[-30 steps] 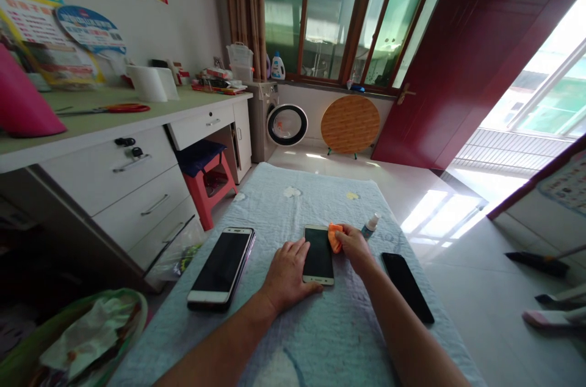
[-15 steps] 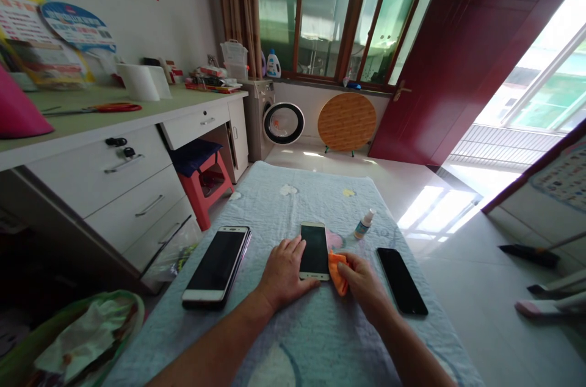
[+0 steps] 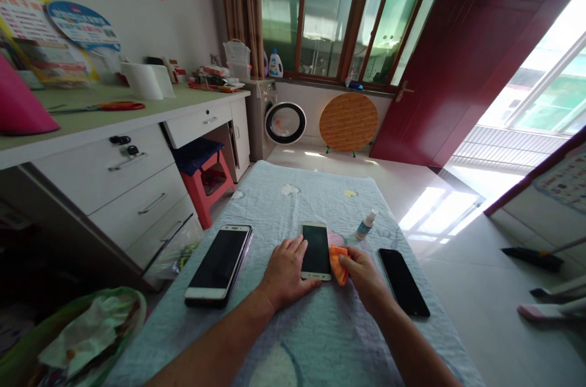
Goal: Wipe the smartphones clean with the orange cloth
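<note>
In the head view, a white-framed smartphone (image 3: pixel 315 246) lies screen up on the blue quilted cover (image 3: pixel 274 198). My left hand (image 3: pixel 284 274) holds it against the cover, fingertips over its left edge and the thumb along its bottom edge. Pinched in my right hand (image 3: pixel 364 271) is an orange cloth (image 3: pixel 339 266), which touches the phone's right edge. A small spray bottle (image 3: pixel 365 226) stands beyond my right hand. To the right lies a black smartphone (image 3: pixel 403 282). On the left, a larger white-framed phone (image 3: pixel 218 265) rests on a dark case or second device.
A desk (image 3: pixel 101 112) with drawers runs along the left, with a red stool (image 3: pixel 210 185) beside it. Near the front left stands a green bin (image 3: pixel 137 307) with crumpled tissue. A washing machine (image 3: pixel 263 112) and a round wooden tabletop (image 3: pixel 348 122) are at the back.
The orange cloth in my right hand has shifted slightly up along the phone's right edge. My left hand keeps its place on the phone. The whole view has moved slightly.
</note>
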The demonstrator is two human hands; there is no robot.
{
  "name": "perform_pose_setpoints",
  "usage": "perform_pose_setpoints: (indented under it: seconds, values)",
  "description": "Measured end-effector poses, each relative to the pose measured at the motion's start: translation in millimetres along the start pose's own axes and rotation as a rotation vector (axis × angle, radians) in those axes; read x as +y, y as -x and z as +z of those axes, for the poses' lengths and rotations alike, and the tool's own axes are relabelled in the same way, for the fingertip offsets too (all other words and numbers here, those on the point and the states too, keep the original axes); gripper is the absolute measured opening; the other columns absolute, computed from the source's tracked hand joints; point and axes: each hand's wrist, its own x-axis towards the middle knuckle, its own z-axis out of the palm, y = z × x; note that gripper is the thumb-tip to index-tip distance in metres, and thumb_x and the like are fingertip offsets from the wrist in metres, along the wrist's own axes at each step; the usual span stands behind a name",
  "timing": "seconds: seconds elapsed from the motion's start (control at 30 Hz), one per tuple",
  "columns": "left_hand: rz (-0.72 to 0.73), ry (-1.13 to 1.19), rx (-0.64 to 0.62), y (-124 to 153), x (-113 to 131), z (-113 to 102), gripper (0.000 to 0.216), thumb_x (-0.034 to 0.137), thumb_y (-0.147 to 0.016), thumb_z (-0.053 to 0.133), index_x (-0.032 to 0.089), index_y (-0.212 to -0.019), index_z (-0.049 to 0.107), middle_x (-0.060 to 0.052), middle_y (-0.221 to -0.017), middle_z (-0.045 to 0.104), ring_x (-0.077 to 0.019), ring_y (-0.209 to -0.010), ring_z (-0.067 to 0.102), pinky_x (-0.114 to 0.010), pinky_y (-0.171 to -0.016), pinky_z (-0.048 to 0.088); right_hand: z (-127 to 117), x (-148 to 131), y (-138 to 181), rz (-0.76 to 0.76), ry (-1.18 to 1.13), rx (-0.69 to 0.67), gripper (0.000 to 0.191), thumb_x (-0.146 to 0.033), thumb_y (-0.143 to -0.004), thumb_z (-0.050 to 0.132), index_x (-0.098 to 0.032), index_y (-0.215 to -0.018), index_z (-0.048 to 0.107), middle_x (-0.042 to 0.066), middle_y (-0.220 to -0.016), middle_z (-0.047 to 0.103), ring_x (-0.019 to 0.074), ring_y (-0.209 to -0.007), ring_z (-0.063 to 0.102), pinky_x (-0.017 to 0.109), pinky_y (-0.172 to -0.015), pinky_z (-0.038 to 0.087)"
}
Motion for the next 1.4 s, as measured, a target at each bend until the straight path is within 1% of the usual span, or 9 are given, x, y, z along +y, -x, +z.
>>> perform_pose_setpoints:
  seconds: [0.33,0.43,0.53,0.63,0.77,0.93,1.1,1.3,1.4]
  values:
    - [0.009,0.024,0.015,1,-1,0,0.084,0.064,-0.069,0.069,0.013,-0.133,0.051,-0.017,-0.143,0.048,-0.0366,-0.126,0.046,-0.047,-0.103,0.038,1,6,-70,-0.016,0.031,0.057,0.025,-0.030,-0.064,0.057,-0.016,-0.081,0.066,0.002,-0.068,0.066,0.0138,-0.059,0.056,0.023,-0.056,0.042]
    - [0.011,0.025,0.018,1,0,-1,0.083,0.064,-0.068,0.070,0.015,-0.133,0.052,-0.016,-0.142,0.049,-0.0365,-0.125,0.046,-0.047,-0.103,0.038,3,6,-82,-0.019,0.049,0.069,0.025,-0.028,-0.064,0.054,-0.016,-0.082,0.066,0.000,-0.064,0.064,0.0129,-0.056,0.054,0.023,-0.053,0.041]
    - [0.007,0.025,0.017,1,0,-1,0.084,0.063,-0.068,0.071,0.013,-0.133,0.051,-0.017,-0.142,0.049,-0.0365,-0.125,0.046,-0.046,-0.103,0.038,4,6,-83,-0.024,0.065,0.086,0.028,-0.027,-0.063,0.053,-0.015,-0.085,0.066,0.000,-0.064,0.063,0.0125,-0.056,0.053,0.022,-0.053,0.040]
    - [0.001,0.024,0.018,1,-1,1,0.084,0.065,-0.069,0.069,0.014,-0.133,0.051,-0.016,-0.142,0.048,-0.0364,-0.125,0.045,-0.047,-0.103,0.037,5,7,-74,-0.042,0.081,0.086,0.030,-0.026,-0.064,0.054,-0.014,-0.088,0.067,0.001,-0.069,0.066,0.0130,-0.061,0.055,0.023,-0.057,0.042]
    - [0.001,0.023,0.028,1,-1,4,0.085,0.065,-0.070,0.068,0.013,-0.134,0.050,-0.017,-0.143,0.047,-0.0359,-0.125,0.046,-0.047,-0.104,0.037,3,7,-51,-0.039,0.105,0.048,0.033,-0.027,-0.066,0.054,-0.013,-0.092,0.067,0.003,-0.076,0.069,0.0151,-0.066,0.058,0.024,-0.060,0.044]
    - [-0.004,0.019,0.041,1,-1,5,0.084,0.061,-0.069,0.070,0.011,-0.134,0.050,-0.017,-0.142,0.048,-0.0353,-0.124,0.046,-0.045,-0.104,0.037,0,3,-18,-0.043,0.129,-0.007,0.027,-0.029,-0.068,0.055,-0.015,-0.087,0.069,0.003,-0.076,0.069,0.0160,-0.068,0.059,0.024,-0.061,0.044]
    - [-0.017,0.017,0.037,2,1,4,0.083,0.060,-0.070,0.069,0.012,-0.134,0.050,-0.017,-0.142,0.048,-0.0361,-0.125,0.046,-0.047,-0.104,0.037,-2,1,11,0.001,0.087,-0.037,0.028,-0.032,-0.069,0.058,-0.014,-0.087,0.070,0.005,-0.077,0.068,0.0161,-0.068,0.058,0.024,-0.061,0.043]
    - [-0.022,0.026,0.055,2,1,7,0.079,0.060,-0.071,0.067,0.015,-0.133,0.050,-0.016,-0.143,0.048,-0.0361,-0.126,0.045,-0.048,-0.103,0.037,-6,7,31,0.056,0.044,-0.049,0.030,-0.035,-0.069,0.061,-0.015,-0.089,0.071,0.005,-0.080,0.069,0.0176,-0.072,0.060,0.025,-0.064,0.045]
    - [-0.022,0.018,0.062,2,1,8,0.080,0.059,-0.070,0.068,0.014,-0.133,0.050,-0.016,-0.142,0.048,-0.0358,-0.125,0.045,-0.047,-0.103,0.037,-9,9,37,0.059,0.047,-0.069,0.029,-0.033,-0.070,0.060,-0.016,-0.091,0.071,0.004,-0.079,0.069,0.0168,-0.071,0.059,0.024,-0.063,0.044]
